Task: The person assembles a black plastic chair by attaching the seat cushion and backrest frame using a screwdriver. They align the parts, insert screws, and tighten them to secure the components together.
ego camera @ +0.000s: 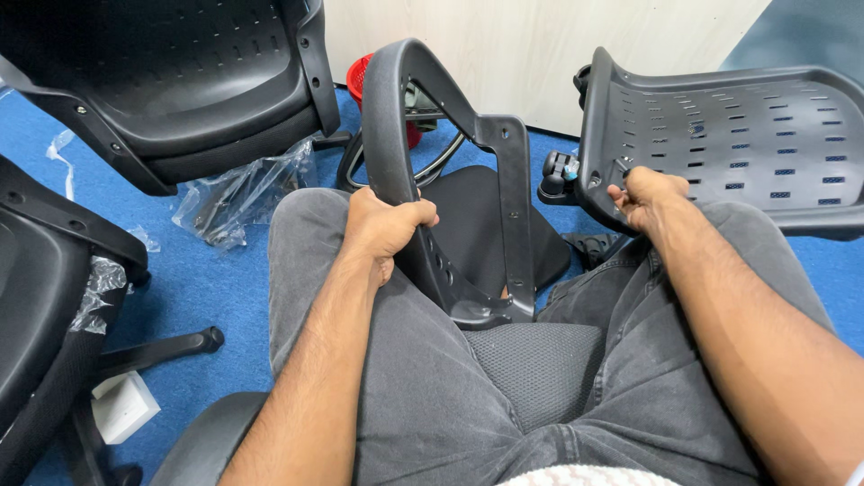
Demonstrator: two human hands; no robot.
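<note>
Hands (pixel 387 225) above blue carpet (pixel 216 279)

Grey jeans (pixel 432 405), apparently bare forearms

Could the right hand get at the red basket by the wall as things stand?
Probably not directly. The right hand is closed on the edge of the slotted black seat shell, and the red basket sits across the body, behind the black armrest frame gripped by the left hand.
</note>
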